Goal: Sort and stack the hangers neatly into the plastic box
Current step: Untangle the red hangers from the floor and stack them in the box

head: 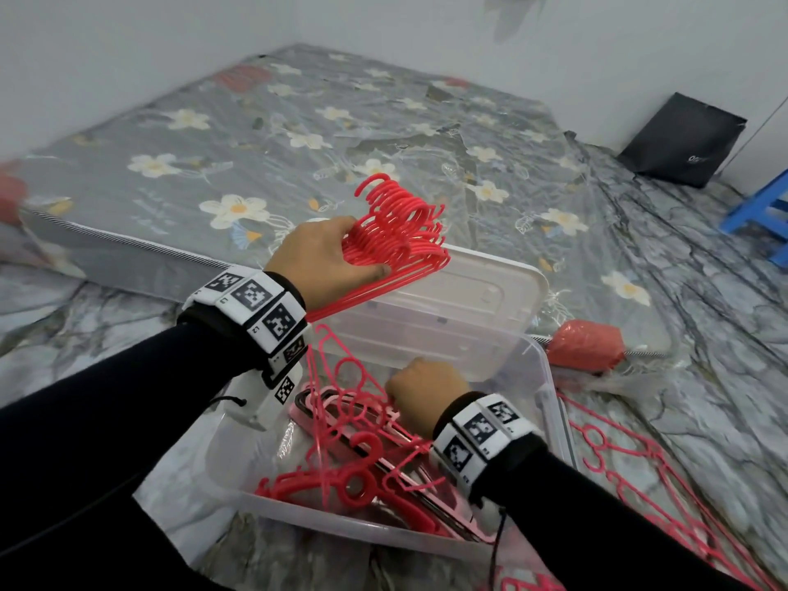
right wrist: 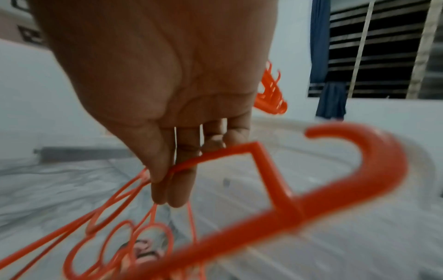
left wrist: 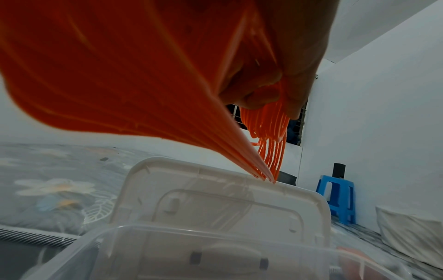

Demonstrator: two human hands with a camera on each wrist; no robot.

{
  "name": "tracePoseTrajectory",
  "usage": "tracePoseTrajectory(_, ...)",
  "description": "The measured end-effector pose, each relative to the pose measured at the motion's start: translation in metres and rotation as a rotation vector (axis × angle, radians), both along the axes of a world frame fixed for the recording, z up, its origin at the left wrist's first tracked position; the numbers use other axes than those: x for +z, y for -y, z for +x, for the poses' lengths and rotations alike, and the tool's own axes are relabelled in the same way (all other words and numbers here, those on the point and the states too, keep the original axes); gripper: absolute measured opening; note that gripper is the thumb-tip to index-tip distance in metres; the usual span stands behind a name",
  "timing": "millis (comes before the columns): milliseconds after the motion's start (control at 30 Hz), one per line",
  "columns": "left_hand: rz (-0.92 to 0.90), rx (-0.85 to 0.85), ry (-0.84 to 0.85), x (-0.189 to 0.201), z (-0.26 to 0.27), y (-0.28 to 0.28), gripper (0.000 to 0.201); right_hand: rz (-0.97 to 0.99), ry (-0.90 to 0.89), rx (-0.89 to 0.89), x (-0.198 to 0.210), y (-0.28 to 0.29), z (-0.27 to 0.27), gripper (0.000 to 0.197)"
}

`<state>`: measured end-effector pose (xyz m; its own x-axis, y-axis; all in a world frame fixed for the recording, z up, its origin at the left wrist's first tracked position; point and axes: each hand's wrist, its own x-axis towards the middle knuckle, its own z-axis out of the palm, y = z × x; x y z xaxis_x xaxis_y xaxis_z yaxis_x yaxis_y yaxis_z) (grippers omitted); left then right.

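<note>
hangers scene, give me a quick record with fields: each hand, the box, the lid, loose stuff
left hand: holds a bundle of red hangers above the lid
right hand: pinches a thin pink hanger over the box
plastic box: open, jumbled hangers inside
lid: propped behind the box
loose hangers: on the floor, right of the box

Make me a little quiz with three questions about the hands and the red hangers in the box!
1. True or false: the left hand grips a bundle of red hangers.
2. What does the right hand pinch? A) a thin pink hanger B) the box lid C) the blue stool
3. Fill in: the loose hangers lie inside the clear plastic ____.

Key: 1 true; 2 A; 3 box.
</note>
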<state>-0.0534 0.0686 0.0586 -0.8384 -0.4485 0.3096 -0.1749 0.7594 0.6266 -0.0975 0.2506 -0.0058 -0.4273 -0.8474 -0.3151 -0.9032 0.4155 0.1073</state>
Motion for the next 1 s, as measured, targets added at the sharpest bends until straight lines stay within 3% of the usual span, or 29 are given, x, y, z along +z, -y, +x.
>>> tracePoseTrajectory(167,0.005,-0.009,0.000,0.001,0.001,0.000,0.032,-0.159,-0.065,-0.053,0.043,-0.024,-0.032,0.024)
tracePoseTrajectory(300,-0.025,-0.048,0.029,0.000,0.000,-0.001,0.040,-0.196,-0.196,-0.082,0.063,-0.042,-0.047,0.021)
tracePoseTrajectory(433,-0.084,-0.121,0.097,0.000,-0.004,-0.006,0.053,-0.157,-0.216,-0.129,0.063,-0.051,-0.055,0.022)
tracePoseTrajectory(600,-0.082,-0.176,0.102,0.001,-0.006,-0.011,0.047,0.025,-0.234,-0.108,0.039,-0.049,-0.054,0.025)
tracePoseTrajectory(700,-0.074,-0.177,0.112,0.001,-0.005,-0.012,0.046,0.014,-0.253,-0.125,0.036,-0.048,-0.058,0.026)
tracePoseTrajectory(800,-0.060,-0.156,0.096,0.000,-0.005,-0.010,0.050,-0.121,-0.232,-0.168,0.049,-0.052,-0.068,0.025)
tracePoseTrajectory(900,-0.037,-0.137,0.094,0.000,-0.002,-0.009,0.058,-0.329,-0.109,-0.216,0.064,-0.055,-0.075,0.022)
tracePoseTrajectory(1000,0.084,-0.172,0.129,0.001,-0.001,-0.012,0.053,-0.552,0.025,-0.235,0.070,-0.051,-0.072,0.021)
